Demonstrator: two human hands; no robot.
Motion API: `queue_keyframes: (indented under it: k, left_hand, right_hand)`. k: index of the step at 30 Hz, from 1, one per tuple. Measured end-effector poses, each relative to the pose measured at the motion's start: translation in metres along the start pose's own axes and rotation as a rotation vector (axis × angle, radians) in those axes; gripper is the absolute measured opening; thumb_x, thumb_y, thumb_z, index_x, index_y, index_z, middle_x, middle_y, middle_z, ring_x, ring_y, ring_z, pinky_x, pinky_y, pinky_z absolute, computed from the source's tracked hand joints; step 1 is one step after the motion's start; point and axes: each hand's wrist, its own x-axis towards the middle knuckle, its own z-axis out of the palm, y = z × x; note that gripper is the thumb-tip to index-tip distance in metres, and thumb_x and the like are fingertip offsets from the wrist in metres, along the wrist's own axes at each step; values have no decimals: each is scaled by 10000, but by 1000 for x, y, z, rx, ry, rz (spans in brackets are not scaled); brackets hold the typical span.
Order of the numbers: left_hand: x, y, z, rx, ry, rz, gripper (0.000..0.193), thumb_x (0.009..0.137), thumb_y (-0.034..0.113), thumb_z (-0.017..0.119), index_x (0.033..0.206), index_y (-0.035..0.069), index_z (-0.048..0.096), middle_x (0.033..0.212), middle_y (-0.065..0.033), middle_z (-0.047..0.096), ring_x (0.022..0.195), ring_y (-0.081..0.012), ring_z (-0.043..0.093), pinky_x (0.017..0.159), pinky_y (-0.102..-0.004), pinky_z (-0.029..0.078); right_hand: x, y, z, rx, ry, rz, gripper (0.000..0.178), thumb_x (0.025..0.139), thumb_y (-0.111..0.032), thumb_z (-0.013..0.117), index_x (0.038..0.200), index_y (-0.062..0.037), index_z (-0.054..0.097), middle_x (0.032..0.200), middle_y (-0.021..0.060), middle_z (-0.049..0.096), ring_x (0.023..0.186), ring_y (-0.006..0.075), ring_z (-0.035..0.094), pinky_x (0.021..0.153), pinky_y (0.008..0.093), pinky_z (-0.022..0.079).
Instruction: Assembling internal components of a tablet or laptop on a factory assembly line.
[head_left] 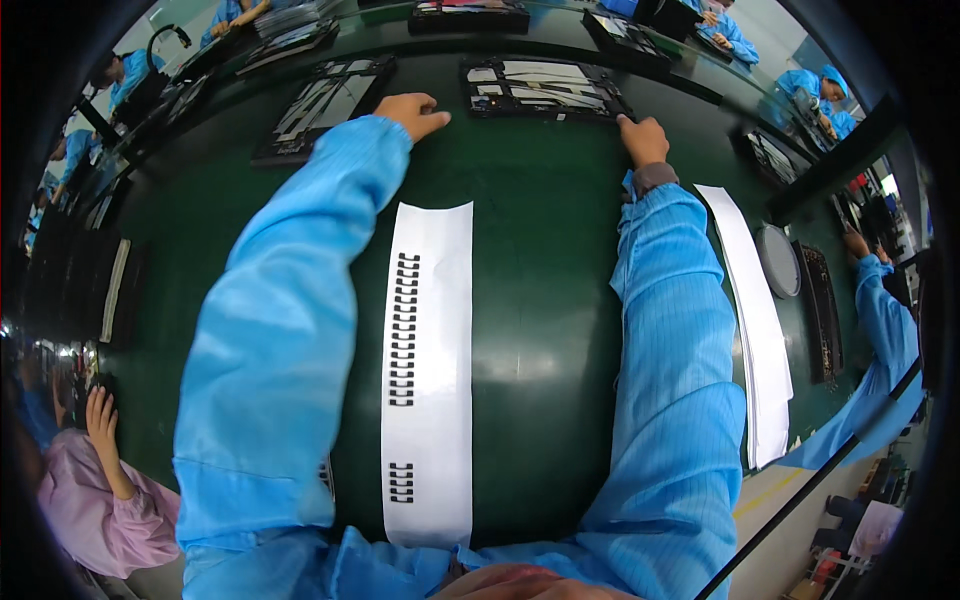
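A white paper strip (440, 330) lies lengthwise between my forearms, with several small black bracket-shaped pieces (403, 330) lined up along its left side. Beyond it are two black trays holding pale flat panels and dark strips. My right hand (645, 142) grips the near right corner of the right tray (540, 90) with thumb and fingers. Next to the left tray (325, 105), close to its right edge, is my left hand (410, 115). Its fingers are loosely bent, the thumb stands apart, and nothing shows in it.
More white paper (750, 330) lies right of my right arm, beside a round grey lid (778, 260) and a dark strip-like tray (820, 310). Dark stacked trays (75, 280) stand at the left. A neighbour's hand (102, 420) is at lower left; other people work around.
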Motion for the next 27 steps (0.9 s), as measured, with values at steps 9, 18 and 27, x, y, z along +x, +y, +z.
queue_keyframes:
  k: [9,18,27]
  left_hand:
    - [41,38,34,-713,298,-656,398,696,251,691,998,3,617,1039,-182,580,920,-291,566,814,-356,456]
    - [-65,51,-57,-939,452,33,338,783,69,613,1101,-4,524,1055,-149,560,963,-251,557,858,-343,462]
    - [-268,23,-39,-37,-273,815,607,699,240,663,1185,-33,423,1300,-237,317,1221,-378,295,991,-490,237]
  right_hand:
    - [21,7,9,1008,-201,279,481,664,-331,709,931,41,565,904,166,595,826,301,588,651,365,483]
    - [-74,-53,-96,1727,-519,93,216,795,-98,571,966,23,518,988,183,572,938,318,554,818,473,459]
    - [-238,40,-198,1570,-380,239,257,852,-98,473,1060,50,507,1040,181,570,920,252,585,806,362,493]
